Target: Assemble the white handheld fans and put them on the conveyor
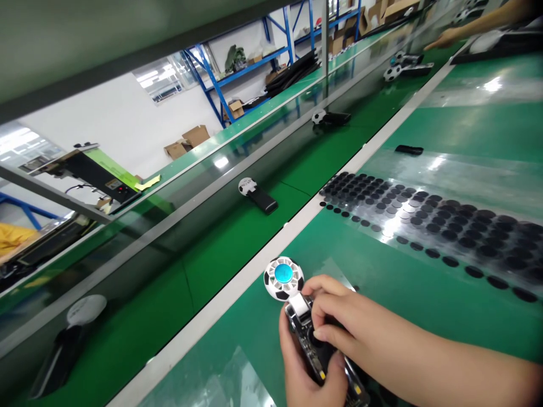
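Observation:
A handheld fan (283,278) with a football-patterned head and a blue centre lies in front of me, its black body opened so that inner parts show. My left hand (303,376) is wrapped round the lower body, thumb on the near side. Above it, my right hand (339,314) is closed, with bent fingers at the neck and the upper body. A dark round part shows by the right thumb tip. Whether those fingers pinch it is not clear, since they cover much of the body.
Clear sheets of black round stickers (441,220) lie to the right, with a small black part (409,150) beyond. Along the green conveyor belt (220,254) rest several fans, one closer (258,195). A pale rail (254,260) edges the belt. Another person's hand (443,39) reaches over it far right.

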`<state>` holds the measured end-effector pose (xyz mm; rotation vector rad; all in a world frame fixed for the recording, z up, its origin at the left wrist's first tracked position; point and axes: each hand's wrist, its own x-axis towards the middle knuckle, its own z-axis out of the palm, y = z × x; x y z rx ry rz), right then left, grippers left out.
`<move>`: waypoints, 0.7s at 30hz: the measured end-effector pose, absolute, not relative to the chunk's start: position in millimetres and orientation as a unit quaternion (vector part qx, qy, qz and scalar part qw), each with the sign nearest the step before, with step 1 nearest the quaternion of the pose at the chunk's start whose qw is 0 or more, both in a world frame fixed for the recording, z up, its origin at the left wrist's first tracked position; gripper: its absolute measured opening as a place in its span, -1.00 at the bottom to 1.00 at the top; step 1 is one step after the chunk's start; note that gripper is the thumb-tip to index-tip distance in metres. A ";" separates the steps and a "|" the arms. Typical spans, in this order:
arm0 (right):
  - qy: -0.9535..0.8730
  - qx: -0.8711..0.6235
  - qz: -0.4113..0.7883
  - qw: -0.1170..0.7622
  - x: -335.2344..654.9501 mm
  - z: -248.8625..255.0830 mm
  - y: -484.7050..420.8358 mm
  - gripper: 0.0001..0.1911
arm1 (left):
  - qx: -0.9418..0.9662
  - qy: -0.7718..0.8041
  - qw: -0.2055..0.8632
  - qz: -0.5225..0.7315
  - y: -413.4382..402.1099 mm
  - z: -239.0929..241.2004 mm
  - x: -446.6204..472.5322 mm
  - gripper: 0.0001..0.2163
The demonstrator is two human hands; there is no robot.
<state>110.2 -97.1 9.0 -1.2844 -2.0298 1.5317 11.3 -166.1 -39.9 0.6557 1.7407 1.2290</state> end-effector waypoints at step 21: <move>-0.675 -0.427 0.566 0.207 112.9 5.6 -99.0 -0.69 | 0.168 0.576 0.532 0.598 -168.5 -41.0 9.6 -0.38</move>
